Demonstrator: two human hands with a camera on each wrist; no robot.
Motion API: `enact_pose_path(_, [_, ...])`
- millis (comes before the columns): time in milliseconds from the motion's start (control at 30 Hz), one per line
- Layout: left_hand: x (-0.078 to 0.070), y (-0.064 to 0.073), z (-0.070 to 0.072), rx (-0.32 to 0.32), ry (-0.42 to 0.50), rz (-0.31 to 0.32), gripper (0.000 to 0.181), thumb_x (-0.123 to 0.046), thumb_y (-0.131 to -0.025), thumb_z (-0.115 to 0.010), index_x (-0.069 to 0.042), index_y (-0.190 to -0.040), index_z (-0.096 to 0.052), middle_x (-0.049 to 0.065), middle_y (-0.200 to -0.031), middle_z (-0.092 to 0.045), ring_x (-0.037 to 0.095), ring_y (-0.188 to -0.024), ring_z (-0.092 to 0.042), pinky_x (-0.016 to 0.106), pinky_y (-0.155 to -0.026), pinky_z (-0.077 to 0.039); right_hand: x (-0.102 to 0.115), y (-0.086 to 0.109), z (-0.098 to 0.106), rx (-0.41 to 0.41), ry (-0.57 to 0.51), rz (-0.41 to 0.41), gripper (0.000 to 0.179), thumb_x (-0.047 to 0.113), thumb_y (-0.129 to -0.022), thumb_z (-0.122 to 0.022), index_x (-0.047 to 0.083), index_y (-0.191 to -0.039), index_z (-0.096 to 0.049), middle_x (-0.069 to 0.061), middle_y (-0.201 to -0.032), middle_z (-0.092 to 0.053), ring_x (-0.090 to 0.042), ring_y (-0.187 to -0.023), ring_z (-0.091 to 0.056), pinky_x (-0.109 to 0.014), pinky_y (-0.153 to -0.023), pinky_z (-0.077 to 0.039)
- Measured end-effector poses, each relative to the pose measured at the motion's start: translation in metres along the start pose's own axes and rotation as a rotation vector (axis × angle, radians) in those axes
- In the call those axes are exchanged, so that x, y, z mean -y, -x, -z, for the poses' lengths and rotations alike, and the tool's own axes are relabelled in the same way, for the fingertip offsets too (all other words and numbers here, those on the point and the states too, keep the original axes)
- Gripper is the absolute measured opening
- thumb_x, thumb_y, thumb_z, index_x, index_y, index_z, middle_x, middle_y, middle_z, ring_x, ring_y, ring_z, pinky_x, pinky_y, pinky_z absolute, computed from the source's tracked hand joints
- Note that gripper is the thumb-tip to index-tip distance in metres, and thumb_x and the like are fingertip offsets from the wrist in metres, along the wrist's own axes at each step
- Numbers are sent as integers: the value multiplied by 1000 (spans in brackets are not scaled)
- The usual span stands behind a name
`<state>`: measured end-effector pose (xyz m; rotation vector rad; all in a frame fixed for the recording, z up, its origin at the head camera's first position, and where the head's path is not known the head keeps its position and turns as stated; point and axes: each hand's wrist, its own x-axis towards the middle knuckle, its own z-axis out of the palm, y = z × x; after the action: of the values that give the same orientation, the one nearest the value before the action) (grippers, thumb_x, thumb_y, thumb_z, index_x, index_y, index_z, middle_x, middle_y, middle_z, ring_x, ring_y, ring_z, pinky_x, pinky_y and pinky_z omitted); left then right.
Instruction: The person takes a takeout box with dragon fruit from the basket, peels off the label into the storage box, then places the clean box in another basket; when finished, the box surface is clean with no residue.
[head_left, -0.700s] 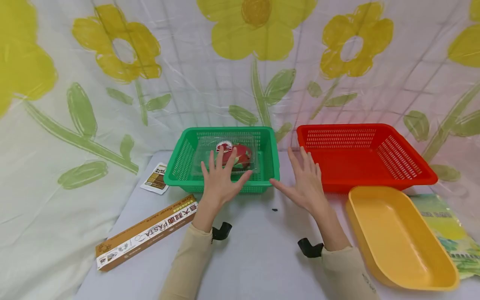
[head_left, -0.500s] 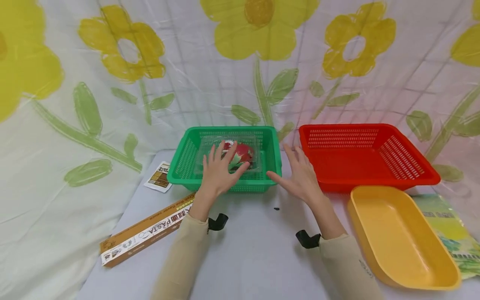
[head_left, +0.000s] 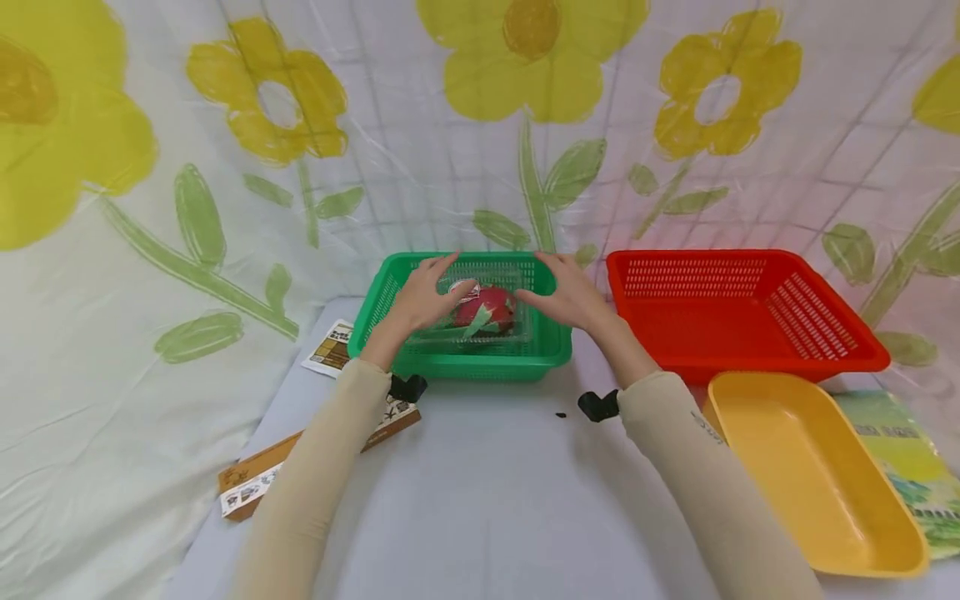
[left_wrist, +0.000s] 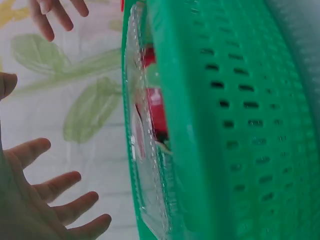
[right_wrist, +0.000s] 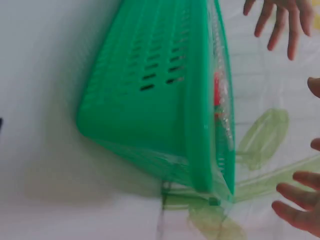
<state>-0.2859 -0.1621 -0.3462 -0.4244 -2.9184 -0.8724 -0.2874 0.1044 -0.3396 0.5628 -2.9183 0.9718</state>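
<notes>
A green plastic basket [head_left: 480, 367] stands near the back of the table. Inside it lies a clear plastic box [left_wrist: 150, 185] that holds a red dragon fruit [head_left: 491, 310] with green scales and carries a round label. Over the basket's left part hovers my left hand [head_left: 423, 293], thumb and fingers spread and holding nothing. My right hand [head_left: 567, 293] is spread likewise over the right part, its palm towards the left hand. In both wrist views the hands [left_wrist: 47, 195] are apart from the basket and the box.
A red basket [head_left: 705, 333] stands right of the green one, with a yellow tub [head_left: 810, 475] in front. A green-yellow packet [head_left: 900, 450] lies beside the tub. At left are a pasta box [head_left: 258, 479], partly behind my left sleeve, and a small packet [head_left: 327, 348]. A flowered cloth hangs behind.
Both hands have moved forward, from the front rim of the green basket to over its inside, and their palms have turned towards each other. The view has shifted slightly left.
</notes>
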Motion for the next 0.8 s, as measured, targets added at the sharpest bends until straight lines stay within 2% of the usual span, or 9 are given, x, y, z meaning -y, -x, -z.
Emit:
enact_pose_path(67, [10,-9,4,39,-6,12,74,-62,-96,-45,-26,-158,-25,15,-157,-28,35,-143,-28,58,-110,-32,0,-13,-1,29,-21,6,81,50,-91,-63,11,-154,-31,-20,-155,-31,-38,-139,-32,-63,-107,-34])
enact_pose_path(233, [34,-28,12,130,58,22,74,-55,-98,-48,-19,-158,-25,16,-159,-26,35,-145,-24,55,-113,-28,-1,-38,-9,90,-106,10,78,48,-91,-62,6,-152,-36,-18,-155,-35,-37,-141,-31,-58,-112,-29])
enact_pose_path(300, [40,-32,16,173,82,45,73,-52,-98,-50,-16,-157,-26,15,-160,-26,36,-146,-24,55,-113,-28,-1,-46,-14,118,-149,-21,77,47,-92,-62,7,-152,-36,-18,-155,-34,-36,-141,-32,-55,-113,-30])
enact_pose_path(433, [47,-36,24,258,121,121,74,-52,-96,-53,-17,-157,-28,14,-161,-23,36,-145,-24,56,-113,-29,-4,-58,-24,150,-223,-97,72,40,-92,-65,9,-151,-38,-20,-154,-34,-35,-141,-34,-52,-110,-34])
enact_pose_path(633, [56,-41,26,296,269,214,75,-49,-95,-57,-20,-157,-27,12,-163,-16,38,-146,-21,58,-112,-28,-10,-69,-36,130,-294,-177,69,37,-93,-66,10,-151,-40,-22,-154,-31,-37,-141,-32,-54,-109,-36])
enact_pose_path(800, [67,-42,23,312,363,300,72,-42,-97,-59,-23,-158,-25,11,-164,-13,40,-145,-23,63,-109,-30,-12,-74,-44,151,-324,-213,70,39,-94,-64,11,-152,-37,-18,-158,-26,-37,-144,-26,-54,-111,-33])
